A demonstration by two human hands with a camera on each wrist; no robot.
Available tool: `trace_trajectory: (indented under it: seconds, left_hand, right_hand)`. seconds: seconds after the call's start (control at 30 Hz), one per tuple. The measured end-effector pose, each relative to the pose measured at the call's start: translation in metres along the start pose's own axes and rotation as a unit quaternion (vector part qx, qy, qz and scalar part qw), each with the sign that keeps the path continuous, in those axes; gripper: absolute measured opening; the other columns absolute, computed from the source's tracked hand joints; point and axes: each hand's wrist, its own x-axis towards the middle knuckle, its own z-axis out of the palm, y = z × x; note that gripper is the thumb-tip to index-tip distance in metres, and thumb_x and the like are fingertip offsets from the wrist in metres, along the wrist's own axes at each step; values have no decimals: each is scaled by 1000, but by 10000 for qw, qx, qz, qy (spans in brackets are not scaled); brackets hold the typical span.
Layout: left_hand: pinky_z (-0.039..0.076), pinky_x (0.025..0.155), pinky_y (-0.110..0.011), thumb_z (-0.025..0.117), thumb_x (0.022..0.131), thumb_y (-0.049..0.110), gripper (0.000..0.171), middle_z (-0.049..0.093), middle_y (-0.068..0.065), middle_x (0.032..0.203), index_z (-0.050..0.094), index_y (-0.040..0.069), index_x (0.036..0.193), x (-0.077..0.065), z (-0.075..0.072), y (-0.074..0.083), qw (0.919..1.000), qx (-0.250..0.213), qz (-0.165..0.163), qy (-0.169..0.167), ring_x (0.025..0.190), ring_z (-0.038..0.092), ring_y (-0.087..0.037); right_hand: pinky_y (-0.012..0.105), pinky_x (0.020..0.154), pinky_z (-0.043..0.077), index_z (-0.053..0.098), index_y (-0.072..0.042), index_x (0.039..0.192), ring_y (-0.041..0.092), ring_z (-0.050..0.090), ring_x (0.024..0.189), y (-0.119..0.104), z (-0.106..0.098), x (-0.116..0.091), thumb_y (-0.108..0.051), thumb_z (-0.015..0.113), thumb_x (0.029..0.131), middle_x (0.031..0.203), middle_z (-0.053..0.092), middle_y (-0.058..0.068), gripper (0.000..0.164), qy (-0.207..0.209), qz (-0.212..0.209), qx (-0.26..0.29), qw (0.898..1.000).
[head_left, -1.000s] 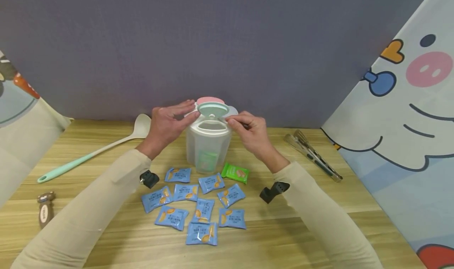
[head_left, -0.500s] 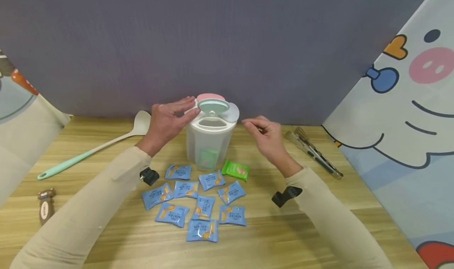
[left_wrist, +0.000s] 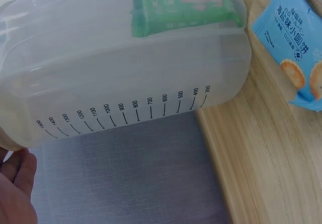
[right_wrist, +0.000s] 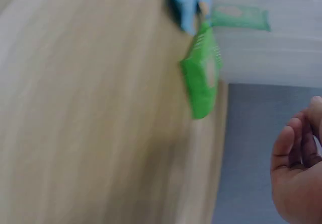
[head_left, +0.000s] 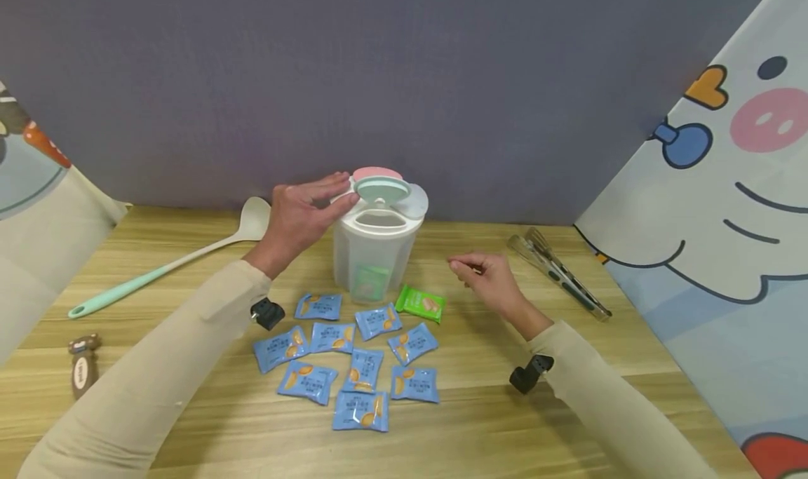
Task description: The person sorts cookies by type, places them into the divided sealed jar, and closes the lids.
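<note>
On the wooden desk (head_left: 470, 433), the left hand (head_left: 299, 214) rests, grip wide, on the central container (head_left: 377, 251); right of centre, the right hand (head_left: 494, 279) curls loosely, grip narrow.

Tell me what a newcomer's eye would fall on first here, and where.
Probably the translucent container near the back of the table, mint flap raised, the left hand at its top. Nine blue packets lie scattered before it, a bright green packet beside them.
</note>
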Motion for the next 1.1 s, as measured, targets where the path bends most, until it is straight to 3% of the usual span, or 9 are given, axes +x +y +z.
trace_trajectory:
  seconds: [0.13,0.3,0.57,0.7,1.1]
  left_hand:
    - [51,86,-37,80,78,18,28,66,-7,108,73,5,102,0,-1,1,10000,39,38,9,101,64,-17]
    - [50,87,-37,80,78,18,28,66,-7,108,72,4,102,0,-2,1,10000,56,62,9,101,64,-18]
    - [50,87,-35,80,78,19,28,67,-5,107,73,6,101,0,0,-1,10000,-69,18,35,101,64,-17]
    - [51,86,-36,80,78,19,28,67,-6,107,73,5,101,0,1,0,9999,-72,76,56,100,64,-17]
    - [51,86,-37,80,77,18,28,67,-7,107,73,5,101,0,1,-1,10000,-38,72,50,100,65,-18]
  right_hand:
    - [23,61,52,68,9,104,20,62,77,30,1,-1,-2,64,90,97,68,19,18,-210,210,-131,9995]
    - [24,69,52,71,6,99,19,63,83,44,6,-4,-3,68,87,95,70,14,15,-410,286,-519,9974]
    - [33,76,53,72,3,101,22,65,90,53,13,-9,-9,70,87,96,70,10,18,-1087,551,-1094,9865]
    - [36,78,52,71,4,101,24,64,91,56,14,-10,-9,70,87,96,70,11,19,-1277,444,-1169,9839]
    - [30,73,52,70,4,104,20,62,87,59,10,-10,-9,67,89,95,69,9,20,-1730,266,-1170,9776]
